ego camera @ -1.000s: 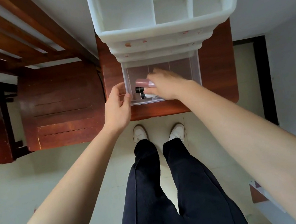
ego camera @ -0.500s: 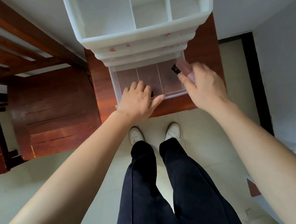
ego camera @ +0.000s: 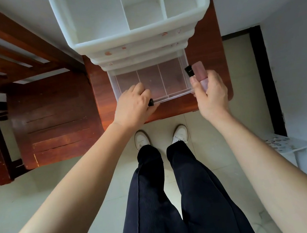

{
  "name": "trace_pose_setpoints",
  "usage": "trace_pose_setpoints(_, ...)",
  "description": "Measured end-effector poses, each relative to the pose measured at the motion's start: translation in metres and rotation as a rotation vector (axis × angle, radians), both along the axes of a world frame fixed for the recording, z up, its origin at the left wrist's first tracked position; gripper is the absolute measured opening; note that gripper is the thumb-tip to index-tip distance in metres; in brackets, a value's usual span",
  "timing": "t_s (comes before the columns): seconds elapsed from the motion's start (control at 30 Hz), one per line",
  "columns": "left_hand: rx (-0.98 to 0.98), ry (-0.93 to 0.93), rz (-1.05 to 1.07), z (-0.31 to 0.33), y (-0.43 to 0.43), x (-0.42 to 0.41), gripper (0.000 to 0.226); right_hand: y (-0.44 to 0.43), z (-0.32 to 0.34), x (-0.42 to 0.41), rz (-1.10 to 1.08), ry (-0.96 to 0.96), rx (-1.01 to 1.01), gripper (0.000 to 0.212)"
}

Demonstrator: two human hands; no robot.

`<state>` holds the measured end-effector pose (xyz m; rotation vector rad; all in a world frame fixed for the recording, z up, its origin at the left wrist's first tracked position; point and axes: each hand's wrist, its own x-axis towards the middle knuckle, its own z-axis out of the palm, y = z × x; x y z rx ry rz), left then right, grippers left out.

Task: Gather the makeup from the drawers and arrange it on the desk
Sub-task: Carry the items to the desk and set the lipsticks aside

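Two tubes in right hand, one black piece in left hand.

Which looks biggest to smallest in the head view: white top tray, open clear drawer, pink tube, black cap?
1. white top tray, though nearest the camera.
2. open clear drawer.
3. pink tube, in the right hand.
4. black cap beside it.
The left hand's small black item is mostly hidden: unranked.

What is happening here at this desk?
A person stands at a wooden desk that carries a white drawer unit, its lowest clear drawer pulled out. The right hand holds a pink tube and a black item beside the drawer. The left hand, at the drawer's front left corner, seems to pinch a small black piece.
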<state>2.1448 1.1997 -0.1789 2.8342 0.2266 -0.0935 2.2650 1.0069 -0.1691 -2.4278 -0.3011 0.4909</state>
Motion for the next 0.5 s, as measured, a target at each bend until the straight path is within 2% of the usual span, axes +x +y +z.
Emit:
trace_pose_setpoints(0.07,0.059,-0.055,0.083,0.006,0.005,-0.004,0.042,0.005,0.001,0.0,-0.107,0.036,0.101,0.031)
trace_pose_setpoints(0.23,0.107,-0.053,0.412,0.004,0.019,-0.01,0.037,0.031,0.009,0.002,-0.377,0.341,0.424,0.019)
trace_pose_setpoints(0.3,0.058,-0.044,0.653,0.006,0.024,-0.008,0.032,0.045,0.009,0.006,-0.486,0.463,0.547,0.014)
trace_pose_setpoints(0.4,-0.08,0.009,1.038,0.012,0.033,0.001,0.038,0.064,0.007,0.017,-0.601,0.583,0.677,0.012)
trace_pose_setpoints(0.5,-0.228,-0.007,1.235,0.013,0.047,0.01,0.043,0.079,0.007,0.031,-0.685,0.621,0.753,0.016)
